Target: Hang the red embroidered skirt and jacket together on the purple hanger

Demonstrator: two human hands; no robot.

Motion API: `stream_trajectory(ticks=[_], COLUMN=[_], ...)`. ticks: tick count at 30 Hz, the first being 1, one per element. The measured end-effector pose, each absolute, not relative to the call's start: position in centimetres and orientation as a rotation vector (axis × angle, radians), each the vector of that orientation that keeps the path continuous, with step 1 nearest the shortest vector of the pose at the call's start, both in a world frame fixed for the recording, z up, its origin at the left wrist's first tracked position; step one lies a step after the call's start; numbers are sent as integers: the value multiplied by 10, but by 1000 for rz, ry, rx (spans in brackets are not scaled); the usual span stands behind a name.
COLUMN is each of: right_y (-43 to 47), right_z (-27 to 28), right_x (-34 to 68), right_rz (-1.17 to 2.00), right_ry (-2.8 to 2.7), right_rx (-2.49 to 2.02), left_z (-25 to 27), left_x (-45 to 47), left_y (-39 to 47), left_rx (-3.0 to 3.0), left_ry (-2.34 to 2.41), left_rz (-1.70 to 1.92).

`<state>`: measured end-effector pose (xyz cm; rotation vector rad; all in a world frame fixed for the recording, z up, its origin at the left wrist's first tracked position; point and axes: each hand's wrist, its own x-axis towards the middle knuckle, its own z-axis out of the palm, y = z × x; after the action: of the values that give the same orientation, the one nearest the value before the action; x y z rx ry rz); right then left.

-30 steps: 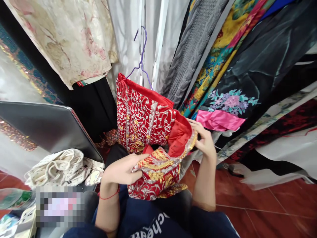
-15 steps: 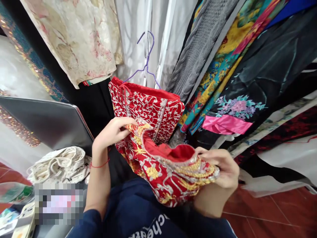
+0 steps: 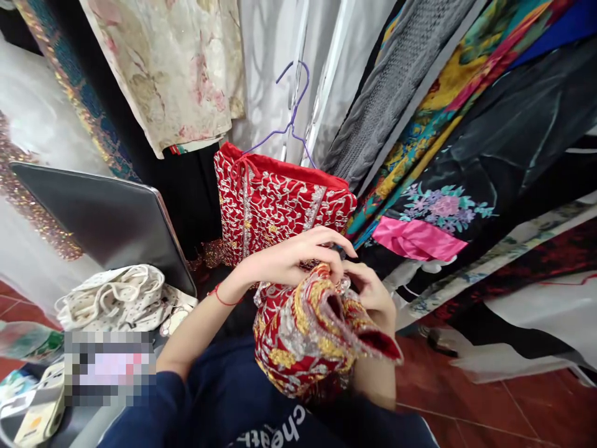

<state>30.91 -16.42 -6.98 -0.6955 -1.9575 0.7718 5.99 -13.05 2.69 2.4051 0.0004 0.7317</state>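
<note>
A red embroidered top [image 3: 289,348] with gold and silver stitching is bunched in front of my chest, its neck edge folded over and a little red lining showing. My left hand [image 3: 305,252] reaches across to its upper edge, fingers curled over the cloth. Close beside it, my right hand [image 3: 370,289] grips the same top from the right, with some fingertips hidden behind the folds. Just beyond both hands, a matching red skirt [image 3: 275,205] with silver embroidery hangs from a purple wire hanger [image 3: 292,121].
Garments hang all around, including a cream floral one [image 3: 172,74], a grey cable knit [image 3: 392,93] and a black one with a pink bow [image 3: 420,238]. On the left stand a dark laptop-like panel [image 3: 102,218] and a crumpled white dotted cloth [image 3: 112,298].
My hands have come together; the left moved right and the right moved inward. The top, earlier spread with its neck opening wide, is now folded and bunched. The view shifted slightly.
</note>
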Motion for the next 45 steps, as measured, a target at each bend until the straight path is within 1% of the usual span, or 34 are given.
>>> stream_trajectory(ticks=[3,7,10,13,16,20,23,25,30,35,40,43,45], right_y=[-163,-161,-160,-157,-147,-117,-85,-63,-17,13,10,-15,-36], right_z=[-72,-76,-72,-59,-33,13,39,48,45,34,40,37,21], right_x=[332,347,334,308,279,236,194,162,67,-26,-90,-116,-132], right_rz=[659,331,200,160,86,-10,58,121,247,309,174,14,-94], right_ry=[-1843,-1462,-1286,-1394,-1597,-1769,-1891,-1968,-2139,-2238,-2252,-2262,-2331], right_rx=[-782,-881,-989,-1085,-1093,-975,-852,-762,-609,-464,-328,-216,-149], left_z=[-4,-50,-76,-85,-72,-28,7,25,49,53,59,59,47], left_x=[57,41,28,16,-4,-47,-91,-125,-223,-310,-365,-396,-418], left_y=[-118,-104,-95,-75,-43,-3,13,16,-12,-67,-94,-106,-119], left_rx=[2221,1921,1950,2141,2353,2471,2395,2293,2125,2017,1847,1861,1890], left_ry=[160,278,266,586,986,1422,1857,2045,2372,2607,2887,2934,2897], left_rz=[813,684,564,537,541,607,770,849,782,768,969,1223,1441])
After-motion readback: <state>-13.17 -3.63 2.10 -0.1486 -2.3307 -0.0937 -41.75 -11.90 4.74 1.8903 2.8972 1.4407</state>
